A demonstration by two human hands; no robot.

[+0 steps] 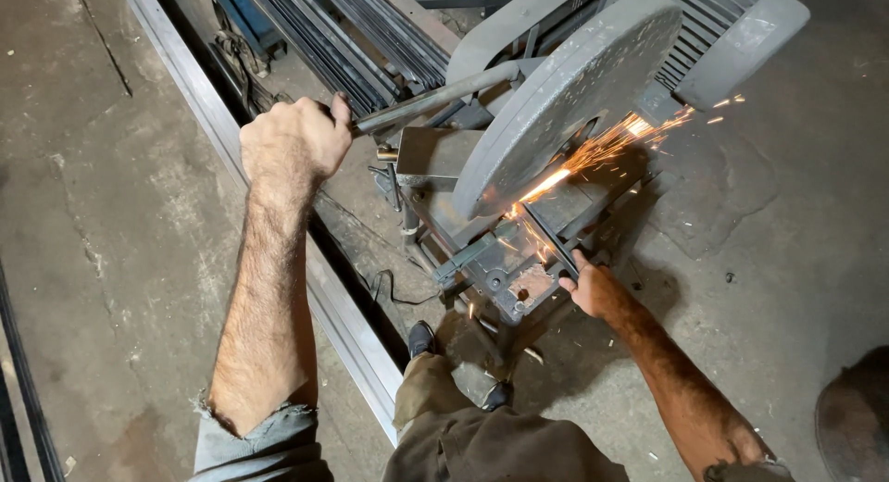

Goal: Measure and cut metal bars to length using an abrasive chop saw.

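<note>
Left hand fisted tight round the saw handle, knuckles up, arm straight from a rolled sleeve. The handle is a grey bar running up to the blade guard, a big grey disc cover, tipped down over the work.

Right hand lower, at the near edge of the saw base. Fingers pinched on the near end of a thin dark strip, holding it flat; fingertips partly hidden behind it, so the exact grip is hard to read.

The strip runs from that hand up under the guard. Narrow, dark, straight, looks like flat steel stock. Where it meets the blade it throws orange sparks, fanning up and to the right past the motor housing. Far end not visible.

Judgement: the cut is in progress, blade biting, not yet through. Next would call for steady downward pressure from the left hand and the right keeping the strip from shifting or lifting as it parts.

Around: saw sits low on a concrete floor. A long pale metal rail lies diagonally along the left side. Dark bars stacked beyond the handle. Person's shoe planted beside the base.
</note>
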